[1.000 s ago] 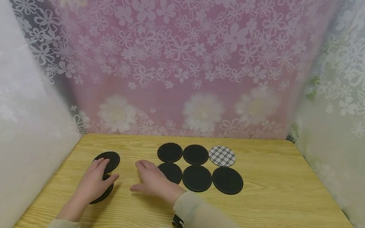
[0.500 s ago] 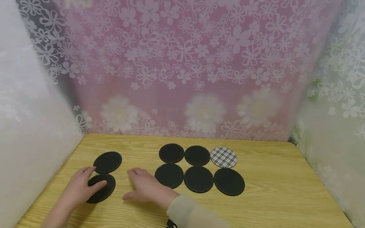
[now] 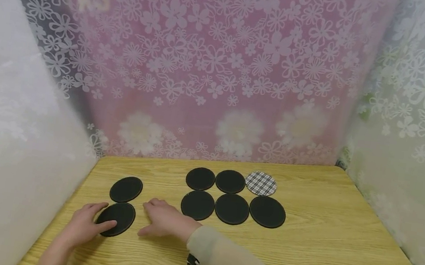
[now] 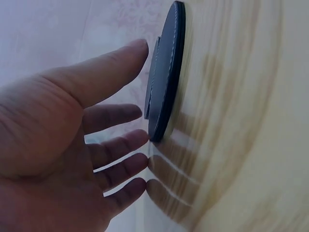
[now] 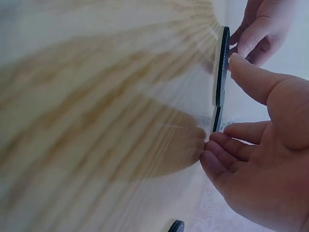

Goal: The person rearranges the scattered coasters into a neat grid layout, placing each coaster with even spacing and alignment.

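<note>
Two round black coasters lie at the left of the table, a near one (image 3: 122,216) and a far one (image 3: 126,189), edge to edge. My left hand (image 3: 81,224) is at the near coaster's left side, thumb over its surface and fingers spread along its edge. In the left wrist view, stitching runs round the rim of the coaster (image 4: 166,72), and the fingertips rest at the wood beside it. Between that pair and the other coasters, my right hand (image 3: 166,220) holds nothing. Its fingers are relaxed, with the fingertips down at the table in the right wrist view.
Right of my right hand, several coasters form two touching rows. The front row is black (image 3: 232,208); the back row ends in a white plaid coaster (image 3: 261,183). Flowered curtains (image 3: 225,63) enclose the wooden table (image 3: 321,252) at the back and sides.
My left hand has drawn back toward me and leftward, off the far coaster, uncovering both left coasters. My right hand has shifted left and slightly nearer, uncovering the front row's left coaster.
</note>
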`<state>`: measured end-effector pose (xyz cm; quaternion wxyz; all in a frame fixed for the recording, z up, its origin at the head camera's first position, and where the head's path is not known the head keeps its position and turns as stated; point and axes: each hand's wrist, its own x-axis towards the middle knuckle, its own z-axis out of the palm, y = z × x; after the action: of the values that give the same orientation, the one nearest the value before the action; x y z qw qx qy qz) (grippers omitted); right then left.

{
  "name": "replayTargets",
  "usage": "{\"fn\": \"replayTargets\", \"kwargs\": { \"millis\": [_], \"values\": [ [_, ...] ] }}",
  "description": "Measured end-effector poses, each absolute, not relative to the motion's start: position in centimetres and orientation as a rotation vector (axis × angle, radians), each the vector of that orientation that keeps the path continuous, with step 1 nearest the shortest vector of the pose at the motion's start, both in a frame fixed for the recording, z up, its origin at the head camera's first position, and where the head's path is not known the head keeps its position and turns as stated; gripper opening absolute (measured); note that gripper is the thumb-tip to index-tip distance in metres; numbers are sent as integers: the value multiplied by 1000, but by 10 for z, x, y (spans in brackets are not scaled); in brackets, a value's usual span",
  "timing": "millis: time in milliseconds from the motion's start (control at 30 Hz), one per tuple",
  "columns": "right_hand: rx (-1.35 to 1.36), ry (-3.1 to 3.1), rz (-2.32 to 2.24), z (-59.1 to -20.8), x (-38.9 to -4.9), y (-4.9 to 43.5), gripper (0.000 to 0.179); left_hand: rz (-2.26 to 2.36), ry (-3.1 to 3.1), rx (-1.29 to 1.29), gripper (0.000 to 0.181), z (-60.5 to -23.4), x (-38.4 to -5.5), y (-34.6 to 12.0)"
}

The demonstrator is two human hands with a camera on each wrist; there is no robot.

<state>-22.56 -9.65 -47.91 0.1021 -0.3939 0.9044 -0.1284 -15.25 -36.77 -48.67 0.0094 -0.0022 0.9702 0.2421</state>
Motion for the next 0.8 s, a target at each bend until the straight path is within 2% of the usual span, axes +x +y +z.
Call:
{"fn": "replayTargets", "kwargs": {
  "millis": [400,800],
  "values": [
    [-1232,2689,-292,-481,-228,-109,81,836,2948,31,85,-481,-147,-382],
    [-1202,2771,-143,-479,-220,-123,82,748,2937,92,97,-479,-141,-382]
  ]
}}
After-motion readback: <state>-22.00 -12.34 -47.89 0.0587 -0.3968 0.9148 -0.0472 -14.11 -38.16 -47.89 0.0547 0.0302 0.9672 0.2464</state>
